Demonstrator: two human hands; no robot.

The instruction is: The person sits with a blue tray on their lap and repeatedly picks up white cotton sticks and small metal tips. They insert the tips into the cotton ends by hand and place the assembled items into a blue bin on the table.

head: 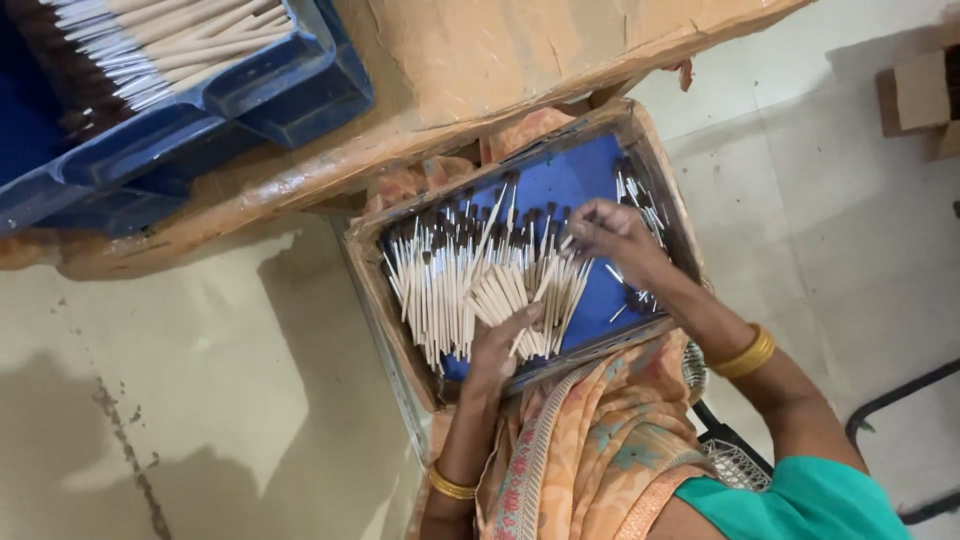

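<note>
A shallow tray (668,190) with a blue lining and brown rim rests on my lap. Many thin pale sticks with dark tips (440,275) lie in it, most at the left, a few loose at the right (640,205). My left hand (497,345), at the tray's near edge, grips a fanned bundle of these sticks (515,290). My right hand (612,235) is over the middle of the tray, fingers pinched on a few sticks at the bundle's top. Both wrists wear gold bangles.
A blue plastic crate (270,95) holding more pale sticks sits at the upper left on a worn orange-brown table (480,70). A cardboard box (920,95) stands on the pale floor at the far right. A black metal frame (900,400) is at the lower right.
</note>
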